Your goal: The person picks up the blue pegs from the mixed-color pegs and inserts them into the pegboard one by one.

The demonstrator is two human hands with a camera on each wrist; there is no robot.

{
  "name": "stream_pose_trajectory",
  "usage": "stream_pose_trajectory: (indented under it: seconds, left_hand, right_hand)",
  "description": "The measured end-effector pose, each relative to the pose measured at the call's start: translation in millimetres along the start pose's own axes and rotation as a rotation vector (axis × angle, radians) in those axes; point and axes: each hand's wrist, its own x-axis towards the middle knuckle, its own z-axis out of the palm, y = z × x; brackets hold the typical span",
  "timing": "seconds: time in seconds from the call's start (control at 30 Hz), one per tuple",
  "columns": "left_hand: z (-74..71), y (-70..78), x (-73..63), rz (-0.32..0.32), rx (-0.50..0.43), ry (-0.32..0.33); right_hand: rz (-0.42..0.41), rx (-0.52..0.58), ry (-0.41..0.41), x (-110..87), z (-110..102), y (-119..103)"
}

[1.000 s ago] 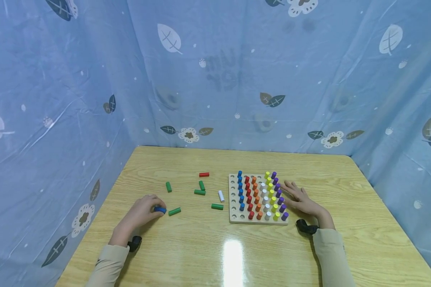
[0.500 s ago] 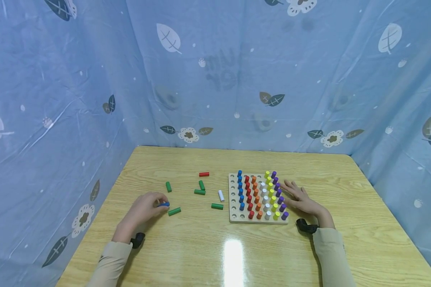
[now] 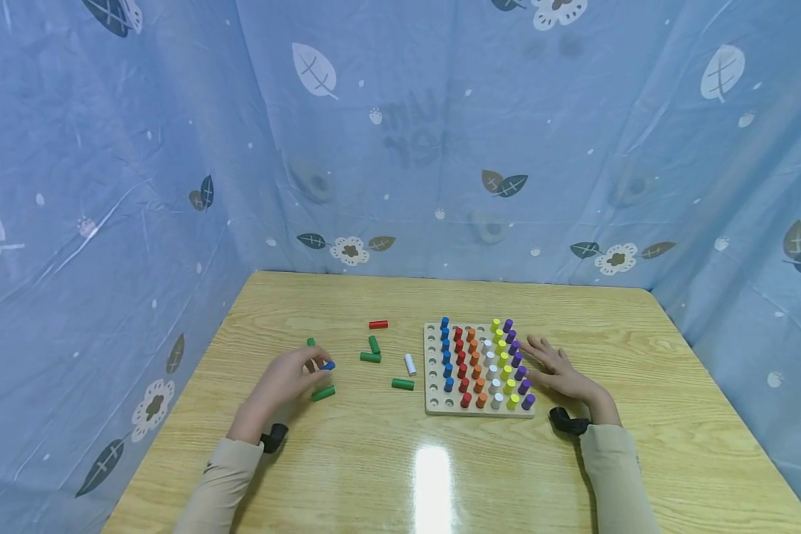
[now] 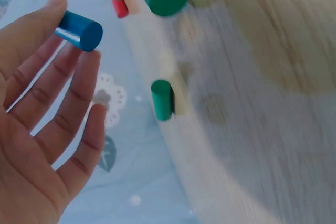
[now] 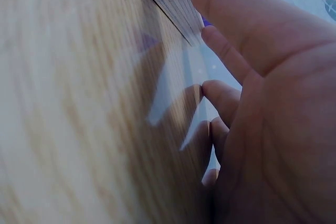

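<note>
My left hand (image 3: 290, 380) pinches a blue peg (image 4: 81, 31) between thumb and fingertips, lifted above the table at the left. Under and beside that hand lie two green pegs, one green peg (image 3: 323, 393) near the thumb and another partly hidden behind the fingers. At the right, my right hand (image 3: 564, 374) lies with fingers spread, thumb and fingertips at the right edge of the wooden pegboard (image 3: 437, 409). Upright pegs fill much of the board in rows of blue, red, orange, white, yellow and purple. Bare holes show in its leftmost column.
Between the left hand and the board lie a red peg (image 3: 378, 325), a white peg (image 3: 410, 364) and several green pegs, among them a green peg (image 3: 403, 384) near the board. A blue patterned curtain (image 3: 400, 148) hangs behind the wooden table (image 3: 347, 475).
My left hand has raised the blue peg from the table and carried it right and a little away from me, over the green pegs. The right hand has stayed in place.
</note>
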Motion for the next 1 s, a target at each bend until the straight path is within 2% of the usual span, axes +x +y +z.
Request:
stream_pose_trajectory:
  seconds: [0.3, 0.8, 1.0]
  left_hand:
    - [10.7, 14.5, 12.1, 0.077, -0.021, 0.051]
    - [21.8, 35.8, 24.4, 0.136, -0.059, 0.005]
    - [28.8, 41.5, 28.6, 0.138, -0.065, 0.001]
  right_hand:
    - [0.010, 0.001, 0.004, 0.6, 0, -3]
    - [0.005, -0.005, 0.006, 1.1, 0, -4]
    - [0.002, -0.002, 0.011, 0.7, 0, -4]
